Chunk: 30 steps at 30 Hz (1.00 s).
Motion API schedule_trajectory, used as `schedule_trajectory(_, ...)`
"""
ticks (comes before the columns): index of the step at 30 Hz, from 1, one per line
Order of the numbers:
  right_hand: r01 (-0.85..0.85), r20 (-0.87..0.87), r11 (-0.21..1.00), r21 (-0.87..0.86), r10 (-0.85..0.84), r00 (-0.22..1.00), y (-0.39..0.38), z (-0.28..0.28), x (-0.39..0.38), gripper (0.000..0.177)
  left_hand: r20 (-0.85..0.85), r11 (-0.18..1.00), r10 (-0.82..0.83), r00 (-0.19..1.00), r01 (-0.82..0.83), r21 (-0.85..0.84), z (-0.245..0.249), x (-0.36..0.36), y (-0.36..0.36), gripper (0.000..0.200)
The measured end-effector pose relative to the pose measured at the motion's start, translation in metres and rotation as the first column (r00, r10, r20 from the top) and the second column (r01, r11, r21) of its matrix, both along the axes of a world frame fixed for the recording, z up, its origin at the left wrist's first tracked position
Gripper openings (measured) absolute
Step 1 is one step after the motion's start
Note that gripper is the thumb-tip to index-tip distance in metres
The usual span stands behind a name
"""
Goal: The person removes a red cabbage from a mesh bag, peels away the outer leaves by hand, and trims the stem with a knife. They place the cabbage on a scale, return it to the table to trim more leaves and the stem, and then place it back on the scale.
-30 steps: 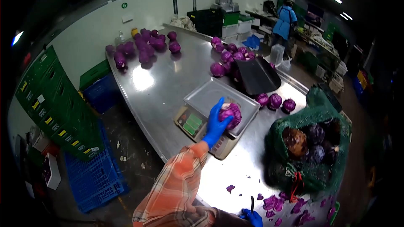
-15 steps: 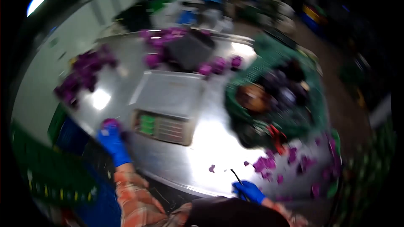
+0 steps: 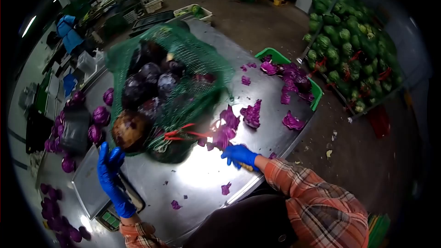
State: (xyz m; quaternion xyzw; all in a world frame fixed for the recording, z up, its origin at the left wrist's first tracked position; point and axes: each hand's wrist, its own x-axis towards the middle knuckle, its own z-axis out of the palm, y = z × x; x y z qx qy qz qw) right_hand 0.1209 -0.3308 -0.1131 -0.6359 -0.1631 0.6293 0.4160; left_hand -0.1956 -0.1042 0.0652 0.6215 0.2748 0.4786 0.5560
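Observation:
My left hand [image 3: 110, 172], in a blue glove, is raised over the scale [image 3: 110, 216]; its fingers are apart and nothing shows between them. Just beyond its fingertips is a brownish cabbage [image 3: 130, 130] at the mouth of a green mesh bag [image 3: 202, 98] of dark purple cabbages [image 3: 149, 72]. My right hand [image 3: 241, 156], also gloved in blue, is closed around a tool with a tan handle [image 3: 246, 166]; its blade is hidden. Loose purple leaves [image 3: 225, 133] lie right beside this hand, near the bag's red tie [image 3: 186, 132].
Trimmed purple cabbages [image 3: 101, 115] surround a dark container [image 3: 76, 128] at the left, with more at the lower left. A green crate [image 3: 317, 94] of leaves stands at the table's right end. Beyond are a large bin of green cabbages [image 3: 344, 34] and a person in blue [image 3: 70, 34].
The view has swung right. My left hand has left the purple cabbage by the scale and is now near the mesh bag, empty. My right hand is now close to the leaf pile.

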Motion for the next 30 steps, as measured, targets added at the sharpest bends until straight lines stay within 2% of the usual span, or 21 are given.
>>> schedule_trajectory(2,0.224,0.011,0.974,0.02,-0.224,0.975,0.004,-0.024,0.052,0.023,-0.11,0.994,-0.079,0.991,0.087,0.071,0.005,0.051,-0.012,0.047)
schedule_trajectory(5,0.292,0.061,0.954,0.064,-0.296,0.953,0.009,-0.019,0.145,0.022,-0.167,0.989,-0.093,0.982,0.11,0.096,-0.006,0.114,-0.026,0.04)
schedule_trajectory(7,0.327,0.093,0.939,0.104,-0.337,0.937,0.006,-0.022,0.208,0.022,-0.295,0.971,0.017,0.955,0.055,0.233,-0.018,0.142,-0.036,0.037)
schedule_trajectory(8,0.337,0.09,0.933,0.122,-0.349,0.933,0.001,-0.022,0.242,0.022,-0.221,0.993,-0.036,0.975,0.059,0.098,-0.023,0.155,-0.043,0.036)
schedule_trajectory(9,0.349,0.084,0.927,0.138,-0.362,0.929,-0.005,-0.022,0.273,0.022,-0.25,0.998,-0.007,0.968,0.023,0.06,-0.027,0.165,-0.047,0.037)
schedule_trajectory(13,0.622,0.072,0.77,0.142,-0.635,0.769,-0.037,-0.042,0.37,0.017,-0.304,0.999,0.024,0.952,-0.013,0.036,-0.027,0.201,-0.061,0.04)
schedule_trajectory(14,0.213,0.565,0.936,0.281,-0.34,0.752,-0.037,-0.079,0.382,0.015,-0.3,0.998,0.036,0.953,-0.021,0.055,-0.033,0.206,-0.058,0.04)
schedule_trajectory(15,-0.093,0.935,0.97,0.224,-0.187,0.302,-0.037,-0.114,0.393,0.015,-0.292,0.997,0.052,0.955,-0.031,0.076,-0.038,0.215,-0.054,0.04)
schedule_trajectory(16,-0.111,0.766,0.91,0.399,-0.264,0.587,-0.047,-0.114,0.35,0.015,-0.275,0.996,0.041,0.961,-0.018,0.085,-0.036,0.225,-0.054,0.04)
schedule_trajectory(17,-0.025,0.458,0.827,0.561,-0.284,0.842,-0.056,-0.109,0.307,0.018,-0.319,0.991,0.124,0.94,-0.099,0.094,-0.032,0.237,-0.055,0.04)
schedule_trajectory(18,0.105,0.132,0.771,0.629,-0.238,0.962,-0.065,-0.104,0.263,0.022,-0.332,0.975,0.208,0.92,-0.168,0.147,-0.026,0.252,-0.055,0.038)
schedule_trajectory(19,-0.068,0.136,0.967,0.245,0.035,0.99,-0.088,-0.065,0.231,0.047,-0.337,0.952,0.289,0.896,-0.231,0.202,-0.023,0.266,-0.054,0.037)
schedule_trajectory(20,-0.315,0.033,0.936,0.158,0.314,0.949,-0.091,-0.036,0.22,0.04,-0.304,0.932,0.32,0.897,-0.24,0.272,-0.022,0.27,-0.043,0.036)
schedule_trajectory(21,-0.573,-0.058,0.811,0.114,0.581,0.812,-0.095,-0.007,0.208,0.033,-0.283,0.909,0.357,0.89,-0.26,0.327,-0.032,0.261,-0.021,0.036)
schedule_trajectory(22,-0.707,0.189,0.672,0.222,0.682,0.707,-0.1,-0.006,0.207,0.031,-0.319,0.879,0.41,0.854,-0.277,0.388,-0.042,0.247,0.003,0.036)
schedule_trajectory(25,-0.477,-0.205,0.866,0.147,0.499,0.842,-0.106,-0.019,0.241,0.03,-0.474,0.828,0.497,0.727,-0.234,0.509,-0.047,0.228,0.055,0.035)
schedule_trajectory(26,-0.468,-0.233,0.87,0.157,0.493,0.838,-0.104,-0.022,0.271,0.032,-0.482,0.84,0.463,0.744,-0.194,0.507,-0.069,0.205,0.094,0.034)
schedule_trajectory(27,-0.215,-0.267,0.93,0.298,0.297,0.917,-0.109,-0.059,0.29,0.035,-0.476,0.819,0.497,0.726,-0.211,0.533,-0.082,0.199,0.109,0.033)
schedule_trajectory(28,-0.17,-0.262,0.961,0.219,0.226,0.938,-0.101,-0.06,0.323,0.039,-0.517,0.789,0.528,0.674,-0.163,0.592,-0.092,0.193,0.121,0.033)
schedule_trajectory(29,-0.126,0.003,0.968,0.218,0.129,0.992,-0.093,-0.048,0.349,0.048,-0.552,0.77,0.539,0.636,-0.107,0.629,-0.11,0.179,0.146,0.034)
schedule_trajectory(30,0.12,-0.055,0.973,0.196,-0.111,0.992,-0.088,-0.03,0.371,0.058,-0.599,0.74,0.612,0.516,-0.108,0.664,-0.158,0.165,0.157,0.036)
